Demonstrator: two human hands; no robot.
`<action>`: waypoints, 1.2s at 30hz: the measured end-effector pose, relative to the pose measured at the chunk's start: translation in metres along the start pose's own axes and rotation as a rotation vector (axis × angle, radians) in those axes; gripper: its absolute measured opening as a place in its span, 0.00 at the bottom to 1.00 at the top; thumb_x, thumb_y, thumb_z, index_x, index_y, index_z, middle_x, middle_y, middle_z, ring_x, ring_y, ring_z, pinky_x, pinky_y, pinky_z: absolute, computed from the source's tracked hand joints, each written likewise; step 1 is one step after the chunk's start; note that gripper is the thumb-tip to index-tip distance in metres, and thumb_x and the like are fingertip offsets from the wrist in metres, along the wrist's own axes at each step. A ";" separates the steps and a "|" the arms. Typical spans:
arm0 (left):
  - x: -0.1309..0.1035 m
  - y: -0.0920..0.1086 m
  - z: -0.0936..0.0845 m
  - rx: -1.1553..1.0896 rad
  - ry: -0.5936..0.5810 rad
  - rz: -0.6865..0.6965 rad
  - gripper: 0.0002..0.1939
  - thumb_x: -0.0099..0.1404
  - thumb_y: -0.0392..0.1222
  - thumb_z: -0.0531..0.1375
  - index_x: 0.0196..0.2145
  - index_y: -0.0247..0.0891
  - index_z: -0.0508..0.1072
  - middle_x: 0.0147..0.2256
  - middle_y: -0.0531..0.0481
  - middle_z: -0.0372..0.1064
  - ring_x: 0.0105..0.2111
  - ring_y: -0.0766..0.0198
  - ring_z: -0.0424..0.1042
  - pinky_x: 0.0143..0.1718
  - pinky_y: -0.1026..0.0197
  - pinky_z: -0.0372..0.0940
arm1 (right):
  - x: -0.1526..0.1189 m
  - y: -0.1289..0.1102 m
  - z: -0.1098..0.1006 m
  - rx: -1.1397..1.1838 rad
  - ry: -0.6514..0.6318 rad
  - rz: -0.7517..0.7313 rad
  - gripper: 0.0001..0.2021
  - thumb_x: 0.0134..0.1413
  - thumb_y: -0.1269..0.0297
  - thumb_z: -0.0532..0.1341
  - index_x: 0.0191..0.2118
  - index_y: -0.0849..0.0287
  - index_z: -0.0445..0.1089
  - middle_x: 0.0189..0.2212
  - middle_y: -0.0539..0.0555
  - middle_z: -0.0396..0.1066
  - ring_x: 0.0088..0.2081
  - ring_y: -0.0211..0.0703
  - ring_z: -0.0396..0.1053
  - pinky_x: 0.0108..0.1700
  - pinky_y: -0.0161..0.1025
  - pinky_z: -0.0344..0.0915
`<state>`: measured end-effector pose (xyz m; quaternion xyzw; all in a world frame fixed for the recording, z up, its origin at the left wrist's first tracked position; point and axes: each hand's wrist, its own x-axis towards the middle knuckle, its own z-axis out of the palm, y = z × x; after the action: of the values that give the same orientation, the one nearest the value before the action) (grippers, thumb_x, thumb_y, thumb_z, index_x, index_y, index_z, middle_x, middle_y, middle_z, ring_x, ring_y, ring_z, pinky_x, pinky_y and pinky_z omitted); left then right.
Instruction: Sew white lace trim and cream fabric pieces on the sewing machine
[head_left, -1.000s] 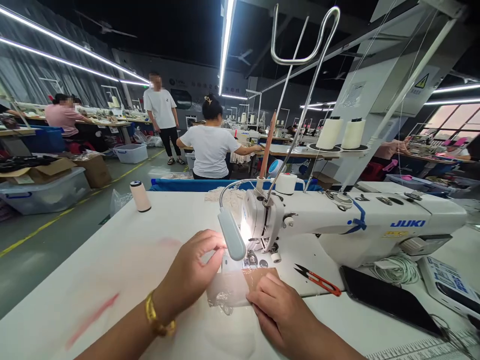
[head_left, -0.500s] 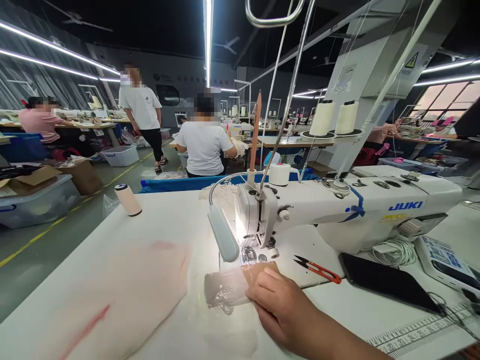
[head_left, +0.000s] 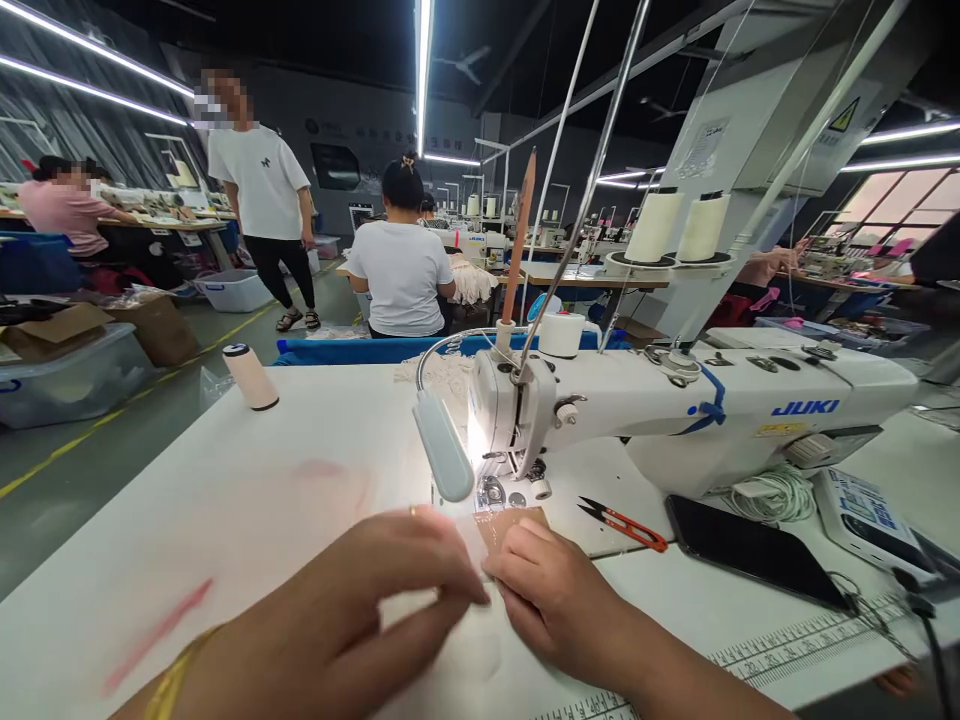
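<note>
My right hand [head_left: 551,595] is closed with its fingertips on a flat brown piece [head_left: 499,525], which has a shiny surface and lies just in front of the presser foot; its exact kind is unclear. Beside it, my left hand [head_left: 390,590] has thumb and index finger brought together in a pinch. What lies between those fingertips, if anything, I cannot make out. Pale sheer fabric [head_left: 285,520] with a pink streak lies on the table left of the hands. The white sewing machine [head_left: 600,400] stands behind, its lamp [head_left: 442,445] lighting the needle area.
Orange thread snips [head_left: 626,525], a black phone [head_left: 754,550] and a coiled white cable [head_left: 772,495] lie to the right. A cone of pale thread [head_left: 251,378] stands at the table's back left. A person [head_left: 259,190] stands in the aisle; another [head_left: 401,275] sits ahead.
My left hand has come in from the lower left and now covers the spot where a greyish translucent piece lay. My right hand stays on the brown piece.
</note>
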<state>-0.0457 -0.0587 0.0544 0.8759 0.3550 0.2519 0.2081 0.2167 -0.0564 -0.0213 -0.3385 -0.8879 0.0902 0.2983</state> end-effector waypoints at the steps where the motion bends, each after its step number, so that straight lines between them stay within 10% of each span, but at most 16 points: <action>1: 0.016 -0.002 0.005 0.018 -0.080 0.015 0.11 0.72 0.41 0.53 0.40 0.49 0.77 0.36 0.54 0.75 0.36 0.61 0.72 0.40 0.59 0.69 | 0.000 0.000 0.000 -0.008 -0.002 -0.005 0.11 0.61 0.78 0.51 0.40 0.58 0.69 0.31 0.53 0.64 0.35 0.47 0.58 0.38 0.42 0.57; 9: 0.055 -0.025 0.049 0.217 -0.161 0.003 0.16 0.72 0.35 0.47 0.36 0.38 0.75 0.39 0.45 0.72 0.38 0.56 0.70 0.39 0.54 0.67 | 0.002 0.003 0.000 -0.098 0.038 -0.020 0.10 0.59 0.78 0.51 0.34 0.59 0.67 0.30 0.52 0.61 0.34 0.46 0.56 0.37 0.42 0.57; 36: 0.056 -0.043 0.055 0.289 -0.099 -0.033 0.12 0.72 0.43 0.54 0.46 0.39 0.75 0.46 0.40 0.75 0.50 0.45 0.72 0.49 0.44 0.70 | 0.005 0.007 0.010 -0.143 0.079 0.099 0.12 0.65 0.77 0.51 0.43 0.57 0.70 0.32 0.53 0.64 0.34 0.48 0.58 0.35 0.42 0.56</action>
<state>-0.0009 0.0004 0.0040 0.9021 0.3913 0.1514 0.1010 0.2118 -0.0476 -0.0295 -0.4056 -0.8618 0.0279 0.3032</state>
